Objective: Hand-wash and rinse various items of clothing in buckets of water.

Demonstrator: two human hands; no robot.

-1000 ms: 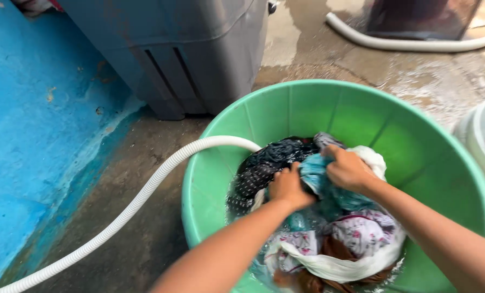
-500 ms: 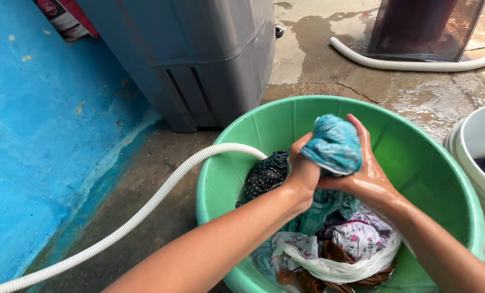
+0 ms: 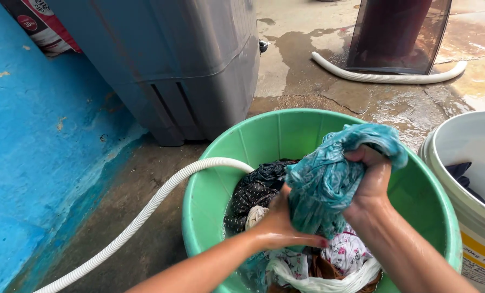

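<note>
A wet teal cloth (image 3: 329,182) hangs bunched above a green plastic tub (image 3: 286,133). My right hand (image 3: 370,184) grips its upper part, lifted clear of the water. My left hand (image 3: 279,222) clasps the lower part of the same cloth, just above the soaking laundry. In the tub lie a black dotted garment (image 3: 253,190), a white flowered cloth (image 3: 347,254) and a white strip of fabric (image 3: 318,279) in water.
A white corrugated hose (image 3: 161,198) runs from the floor over the tub's left rim. A grey washing machine (image 3: 183,59) stands behind, a blue wall (image 3: 30,163) on the left. A white bucket (image 3: 470,163) holding dark cloth sits right. The concrete floor (image 3: 302,81) is wet.
Both hands pulled the teal cloth up out of the water. My right hand now holds it higher and more spread out, while my left hand has slid down to its lower part.
</note>
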